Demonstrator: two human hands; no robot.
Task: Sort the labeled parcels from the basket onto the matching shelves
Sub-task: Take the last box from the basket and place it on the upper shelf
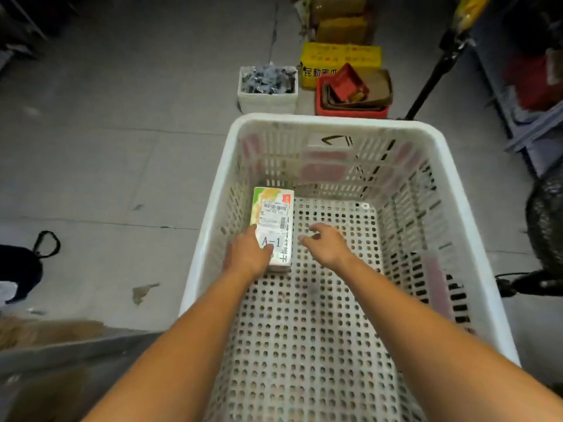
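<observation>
White perforated plastic all round: reached into the basket (335, 121) with both arms, gripped the near end of the parcel (274, 217) marked A-1 in the left hand (248, 254), thumb over the label, by the left wall toward the far-left corner, and hovered the right hand (327, 242) just beside it, fingers spread loose, holding nothing. Judged likely to tip or slip from that one-sided grip on lifting. Could not see the fingers beneath, read the fine print, or find any shelf; made out past the far rim only a white tub (268, 95), red bin (350, 111) and yellow box (341, 57), blurred.
</observation>
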